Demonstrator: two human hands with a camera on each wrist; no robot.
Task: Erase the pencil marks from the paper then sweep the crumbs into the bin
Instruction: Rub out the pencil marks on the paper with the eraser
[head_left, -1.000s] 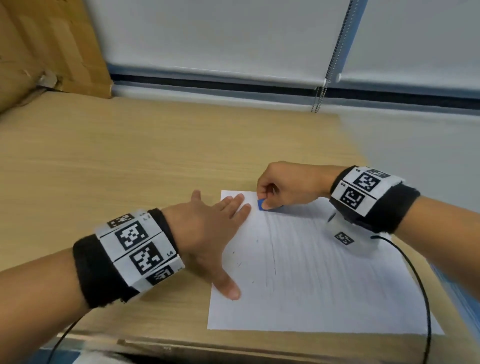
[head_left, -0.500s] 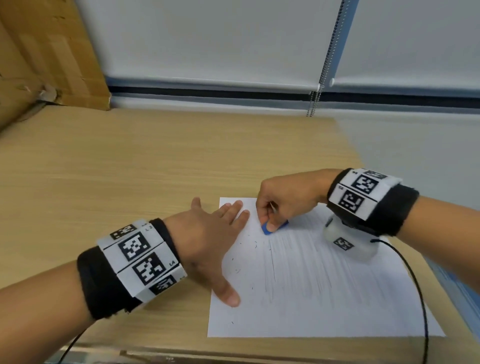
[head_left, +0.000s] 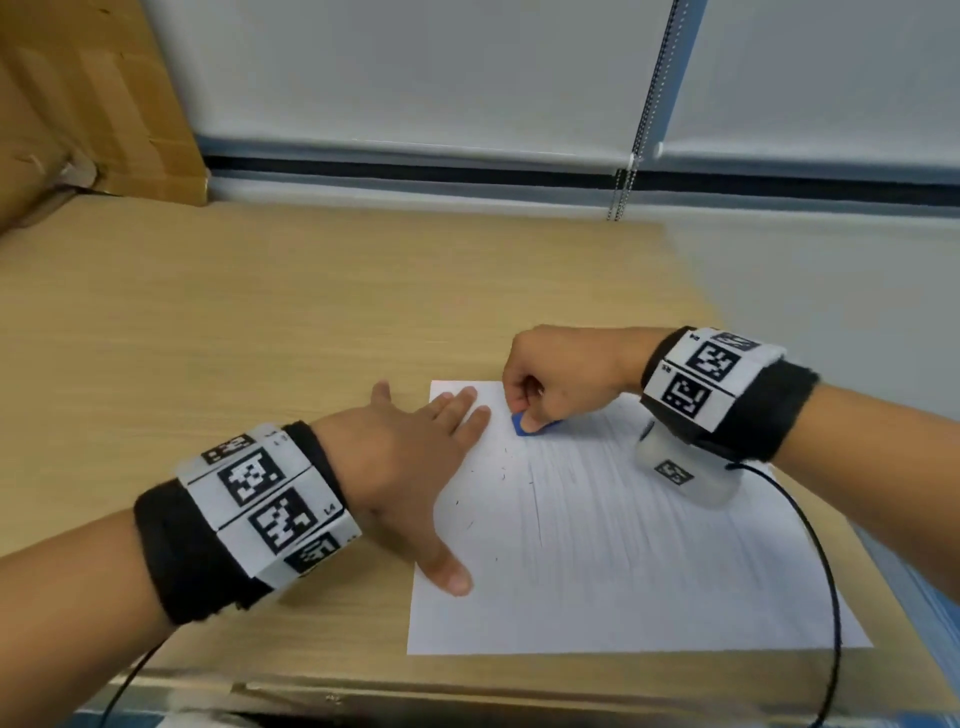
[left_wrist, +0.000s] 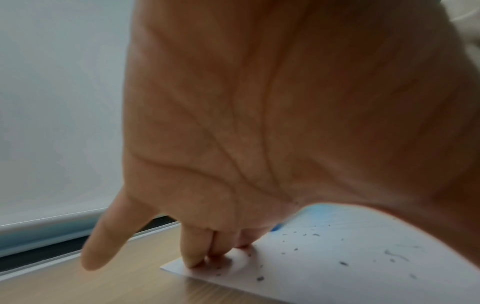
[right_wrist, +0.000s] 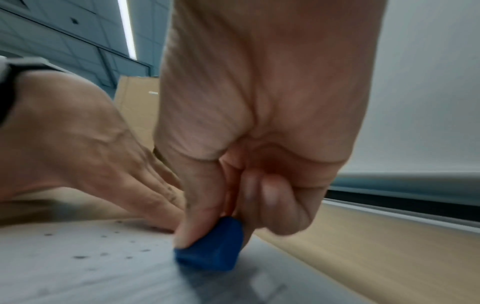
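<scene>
A white sheet of paper (head_left: 613, 561) with faint pencil lines lies on the wooden table (head_left: 260, 322), near its front right corner. My left hand (head_left: 415, 467) lies flat with straight fingers (left_wrist: 193, 250) pressing the sheet's upper left corner. My right hand (head_left: 550, 384) pinches a small blue eraser (head_left: 521, 425) between thumb and fingers, its bottom on the paper near the top edge. In the right wrist view the eraser (right_wrist: 210, 246) sits under my thumb. Dark crumbs (left_wrist: 344, 263) are scattered over the sheet's left part.
A cardboard box (head_left: 88, 98) stands at the table's back left. A white blind with a bead chain (head_left: 644, 114) hangs behind the table. A black cable (head_left: 826, 582) runs from my right wrist over the sheet's right edge. No bin is in view.
My right hand has drawn the eraser down the sheet and back up near the top edge, a short rubbing stroke. My left hand has stayed flat on the corner.
</scene>
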